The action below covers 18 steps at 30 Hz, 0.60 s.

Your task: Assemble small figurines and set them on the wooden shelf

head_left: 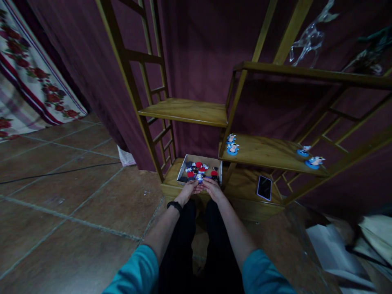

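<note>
A small white and blue figurine (200, 176) is held upright at the front edge of a shallow cardboard box (204, 159). My left hand (190, 188) has its fingers closed about the figurine's base from the left. From the right, my right hand (212, 187) pinches the same base, the two sets of fingertips meeting near the middle. Behind the hands, the box holds several jumbled figurines with red, black and white parts (199, 165). The hands partly hide the box's front wall and the figurine's lower part.
The box stands on the low shelf of a wooden display rack (186, 110). Pig-like figurines on blue bases (232, 149) stand on the right shelf, with others (315, 162) at its far end. A phone (264, 188) lies below. A clear deer ornament (310, 38) stands higher up.
</note>
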Available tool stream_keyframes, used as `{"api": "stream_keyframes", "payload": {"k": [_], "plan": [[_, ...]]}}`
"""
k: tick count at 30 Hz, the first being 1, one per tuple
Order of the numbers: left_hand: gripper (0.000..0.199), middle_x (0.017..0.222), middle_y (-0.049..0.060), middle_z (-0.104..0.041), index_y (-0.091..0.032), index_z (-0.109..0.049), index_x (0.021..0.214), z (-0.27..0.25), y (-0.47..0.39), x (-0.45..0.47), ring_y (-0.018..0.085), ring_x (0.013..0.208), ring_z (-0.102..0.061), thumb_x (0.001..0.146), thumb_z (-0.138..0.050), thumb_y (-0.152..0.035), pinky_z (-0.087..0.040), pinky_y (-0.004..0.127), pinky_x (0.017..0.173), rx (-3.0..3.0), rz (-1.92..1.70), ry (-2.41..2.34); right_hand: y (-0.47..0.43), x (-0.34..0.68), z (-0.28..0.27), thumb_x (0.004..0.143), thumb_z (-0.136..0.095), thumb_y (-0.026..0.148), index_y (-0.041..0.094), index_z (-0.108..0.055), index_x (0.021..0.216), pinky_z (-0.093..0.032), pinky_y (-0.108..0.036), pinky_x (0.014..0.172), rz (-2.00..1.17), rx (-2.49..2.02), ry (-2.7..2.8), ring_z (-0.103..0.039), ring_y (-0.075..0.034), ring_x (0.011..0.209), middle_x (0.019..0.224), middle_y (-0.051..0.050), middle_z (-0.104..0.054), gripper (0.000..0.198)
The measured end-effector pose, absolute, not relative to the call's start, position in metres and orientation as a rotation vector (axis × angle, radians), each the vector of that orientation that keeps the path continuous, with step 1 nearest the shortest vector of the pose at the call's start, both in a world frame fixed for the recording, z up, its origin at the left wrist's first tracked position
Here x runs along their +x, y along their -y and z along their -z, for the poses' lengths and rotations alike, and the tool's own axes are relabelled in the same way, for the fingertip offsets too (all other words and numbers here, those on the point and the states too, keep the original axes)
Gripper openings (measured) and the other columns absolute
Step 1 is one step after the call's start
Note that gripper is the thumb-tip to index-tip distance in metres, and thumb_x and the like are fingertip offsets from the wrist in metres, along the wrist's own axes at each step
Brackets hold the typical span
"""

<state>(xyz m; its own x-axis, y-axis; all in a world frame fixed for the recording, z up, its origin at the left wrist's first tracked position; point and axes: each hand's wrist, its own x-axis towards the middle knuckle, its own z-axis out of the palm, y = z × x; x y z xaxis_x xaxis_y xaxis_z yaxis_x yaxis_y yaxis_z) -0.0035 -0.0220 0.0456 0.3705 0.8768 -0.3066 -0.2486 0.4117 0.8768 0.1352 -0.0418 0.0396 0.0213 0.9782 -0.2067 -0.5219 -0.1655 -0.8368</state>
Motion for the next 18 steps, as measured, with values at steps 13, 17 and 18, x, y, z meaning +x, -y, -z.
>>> {"api": "stream_keyframes", "payload": {"k": [13,17,18], "plan": [[0.032,0.063,0.007,-0.064,-0.011,-0.06,0.076,-0.051,0.023,-0.0062,0.011,0.055,-0.06,0.076,-0.06,-0.043,-0.045,0.021,0.054,0.879,-0.83,-0.937,0.0408,0.1343,-0.0434,0.061,-0.072,0.029,0.017,-0.064,0.082,-0.052,-0.031,0.07,-1.498,-1.018,0.622,-0.062,-0.013,0.062,0.066,-0.002,-0.066,0.026],[0.03,0.063,0.004,-0.063,-0.011,-0.061,0.08,-0.0489,0.0235,-0.0059,0.01,0.055,-0.058,0.068,-0.069,-0.037,-0.043,0.019,0.052,0.915,-0.896,-0.93,0.0401,0.1346,-0.04,0.063,-0.071,0.029,0.017,-0.063,0.083,-0.052,-0.034,0.076,-1.518,-0.968,0.612,-0.065,-0.016,0.071,0.071,-0.003,-0.069,0.025],[0.03,0.064,0.004,-0.064,-0.011,-0.062,0.081,-0.0483,0.0235,-0.0059,0.01,0.055,-0.058,0.066,-0.071,-0.036,-0.043,0.019,0.053,0.928,-0.903,-0.924,0.04,0.1348,-0.039,0.063,-0.071,0.028,0.017,-0.063,0.083,-0.051,-0.034,0.077,-1.519,-0.961,0.61,-0.065,-0.016,0.073,0.073,-0.003,-0.069,0.024]]}}
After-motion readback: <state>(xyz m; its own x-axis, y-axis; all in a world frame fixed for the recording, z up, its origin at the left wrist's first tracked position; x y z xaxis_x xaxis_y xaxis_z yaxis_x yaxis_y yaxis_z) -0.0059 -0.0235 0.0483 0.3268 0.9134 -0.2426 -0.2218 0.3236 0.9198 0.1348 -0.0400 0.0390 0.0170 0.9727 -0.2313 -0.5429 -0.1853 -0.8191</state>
